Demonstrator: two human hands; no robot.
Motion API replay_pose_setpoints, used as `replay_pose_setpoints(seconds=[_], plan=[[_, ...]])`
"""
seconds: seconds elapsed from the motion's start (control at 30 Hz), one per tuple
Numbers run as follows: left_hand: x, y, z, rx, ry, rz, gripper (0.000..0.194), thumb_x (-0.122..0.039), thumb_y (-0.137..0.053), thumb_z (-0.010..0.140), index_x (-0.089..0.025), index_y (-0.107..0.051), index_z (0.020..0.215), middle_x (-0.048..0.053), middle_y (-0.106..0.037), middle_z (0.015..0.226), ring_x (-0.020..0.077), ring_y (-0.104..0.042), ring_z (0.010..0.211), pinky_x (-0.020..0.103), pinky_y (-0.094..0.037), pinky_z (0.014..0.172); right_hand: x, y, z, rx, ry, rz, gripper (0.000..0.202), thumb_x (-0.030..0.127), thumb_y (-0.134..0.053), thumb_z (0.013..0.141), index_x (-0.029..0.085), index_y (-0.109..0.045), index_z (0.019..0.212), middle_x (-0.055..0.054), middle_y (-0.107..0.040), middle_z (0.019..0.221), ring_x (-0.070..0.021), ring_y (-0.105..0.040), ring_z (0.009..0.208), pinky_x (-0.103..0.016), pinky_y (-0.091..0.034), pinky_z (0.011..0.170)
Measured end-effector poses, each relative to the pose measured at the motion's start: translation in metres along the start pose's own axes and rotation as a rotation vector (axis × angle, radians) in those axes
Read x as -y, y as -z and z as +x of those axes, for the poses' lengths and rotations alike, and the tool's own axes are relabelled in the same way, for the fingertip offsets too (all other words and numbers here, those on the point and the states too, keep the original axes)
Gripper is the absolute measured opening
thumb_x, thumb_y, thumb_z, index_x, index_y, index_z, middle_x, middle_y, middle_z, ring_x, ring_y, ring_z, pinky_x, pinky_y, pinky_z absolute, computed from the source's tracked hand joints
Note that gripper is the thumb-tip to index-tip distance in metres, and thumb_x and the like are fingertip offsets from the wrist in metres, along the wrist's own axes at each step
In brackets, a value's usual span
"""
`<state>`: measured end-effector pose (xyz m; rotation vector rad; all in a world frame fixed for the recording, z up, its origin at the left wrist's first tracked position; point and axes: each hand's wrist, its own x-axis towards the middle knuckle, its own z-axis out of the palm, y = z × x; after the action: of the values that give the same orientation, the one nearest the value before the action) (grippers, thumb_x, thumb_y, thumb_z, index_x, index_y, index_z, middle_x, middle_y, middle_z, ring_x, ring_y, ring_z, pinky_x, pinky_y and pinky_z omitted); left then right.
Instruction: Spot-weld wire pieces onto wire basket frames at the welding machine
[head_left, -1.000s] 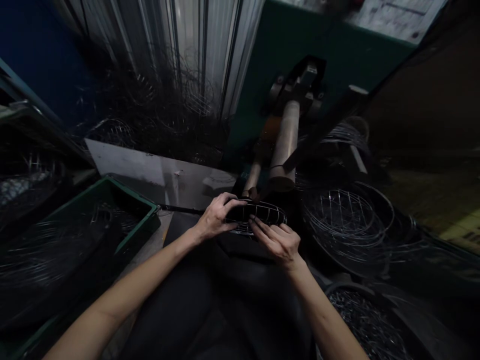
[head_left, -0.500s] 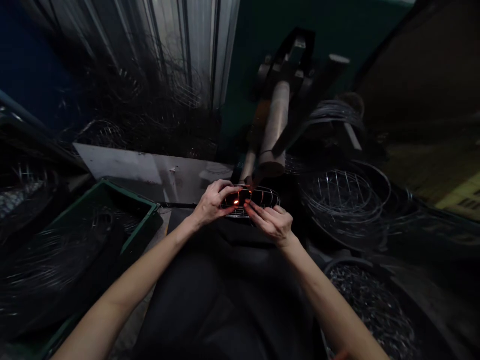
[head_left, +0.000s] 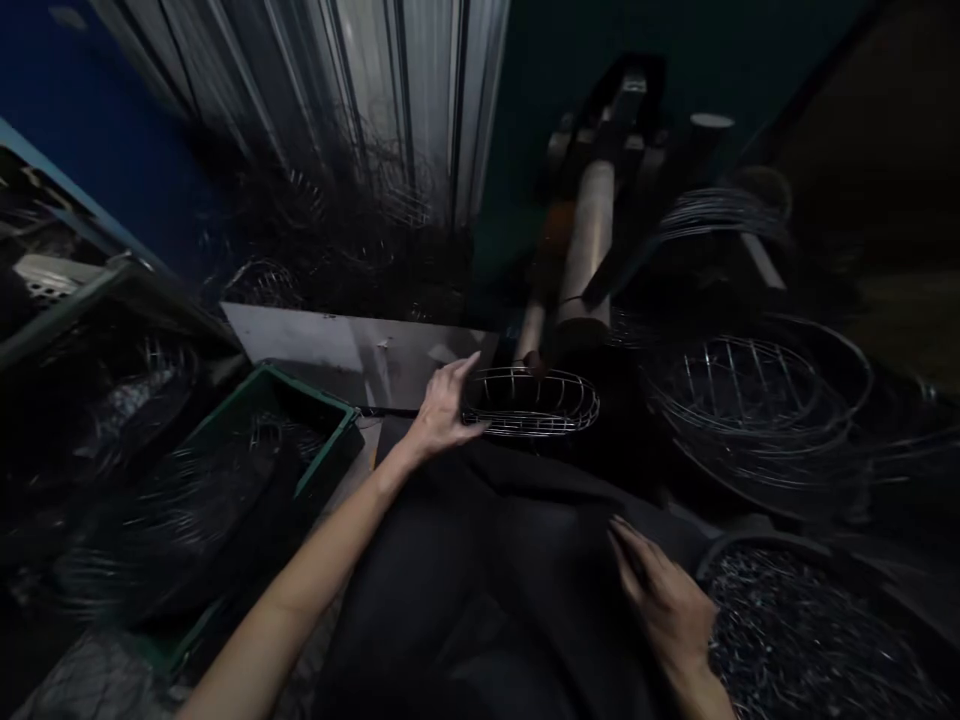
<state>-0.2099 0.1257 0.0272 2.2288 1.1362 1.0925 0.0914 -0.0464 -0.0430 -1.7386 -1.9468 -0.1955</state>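
Since half a second ago the right hand [head_left: 664, 610] has left the oval wire-mesh basket [head_left: 531, 402] and dropped to five o'clock, fingers released beside the dark tub of metal bits [head_left: 795, 640]. The left hand [head_left: 444, 415], fingers loosely spread, touches the basket's left rim at twelve o'clock under the machine's cylindrical metal rod [head_left: 585, 250].

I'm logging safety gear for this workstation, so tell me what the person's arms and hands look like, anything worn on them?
Both arms are bare to the frame's edge: no sleeves show. The left hand and right hand wear no gloves. No watch, ring or wristband shows, though the picture is dim and blurred. Dark cloth covers the lap between the forearms.
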Motion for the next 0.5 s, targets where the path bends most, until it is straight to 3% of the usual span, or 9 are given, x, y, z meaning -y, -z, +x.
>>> replay_pose_setpoints(seconds=[0.1,0.2,0.37,0.5], plan=[[0.011,-0.012,0.016,0.081,0.038,0.074,0.079,-0.027,-0.07,0.066,-0.025,-0.032,0.135,0.01,-0.047,0.124,0.0295,-0.046,0.115,0.048,-0.038,0.099,-0.005,-0.015,-0.04,0.026,-0.109,0.003,0.036,0.037,-0.04,0.09,0.026,-0.061,0.117,-0.004,-0.07,0.101,-0.0188,-0.067,0.081,-0.029,-0.05,0.068],[0.036,-0.015,0.028,0.131,0.009,0.117,0.072,-0.022,-0.07,0.065,-0.023,-0.039,0.129,0.009,-0.05,0.119,0.0274,-0.049,0.111,0.045,-0.041,0.096,0.013,-0.028,-0.058,0.062,-0.244,0.048,0.036,0.036,-0.037,0.09,0.026,-0.064,0.111,-0.005,-0.07,0.098,-0.0191,-0.066,0.082,-0.03,-0.05,0.072],[0.06,-0.004,0.031,0.191,-0.078,0.182,0.068,-0.018,-0.07,0.063,-0.017,-0.041,0.125,0.01,-0.051,0.116,0.0262,-0.051,0.11,0.042,-0.044,0.096,0.044,-0.038,-0.035,0.01,-0.456,0.263,0.033,0.043,-0.043,0.087,0.024,-0.068,0.099,-0.007,-0.071,0.09,-0.0205,-0.065,0.082,-0.032,-0.049,0.076],[0.052,0.019,-0.002,0.329,-0.177,0.229,0.059,-0.018,-0.07,0.065,-0.019,-0.047,0.119,0.008,-0.055,0.109,0.026,-0.053,0.108,0.049,-0.041,0.1,0.048,-0.034,-0.011,-0.032,-0.567,0.434,0.035,0.05,-0.045,0.084,0.025,-0.068,0.091,-0.006,-0.07,0.081,-0.0209,-0.064,0.077,-0.033,-0.05,0.071]])
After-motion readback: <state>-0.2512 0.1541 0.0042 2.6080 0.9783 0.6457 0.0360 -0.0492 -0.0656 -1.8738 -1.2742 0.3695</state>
